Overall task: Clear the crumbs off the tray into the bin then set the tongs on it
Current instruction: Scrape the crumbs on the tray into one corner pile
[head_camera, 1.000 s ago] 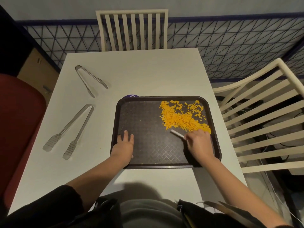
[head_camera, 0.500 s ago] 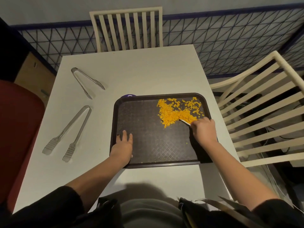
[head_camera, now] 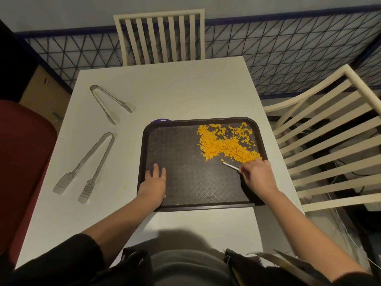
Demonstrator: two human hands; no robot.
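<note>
Crumbs (head_camera: pixel 226 144) heaped in the tray's (head_camera: pixel 185 205) far right corner — none binned. Right hand (head_camera: pixel 257 176) pinches a white scraper (head_camera: pixel 230 166); left hand (head_camera: pixel 153 182) lies flat, holding nothing. Tongs (head_camera: pixel 84 164) wait on the table (head_camera: pixel 185 89).

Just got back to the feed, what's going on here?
A person is clearing a dark tray. The left hand lies flat on it, and the right hand holds a thin white stick beside the orange crumbs heaped in the far right corner. Two tongs lie on the table.
</note>
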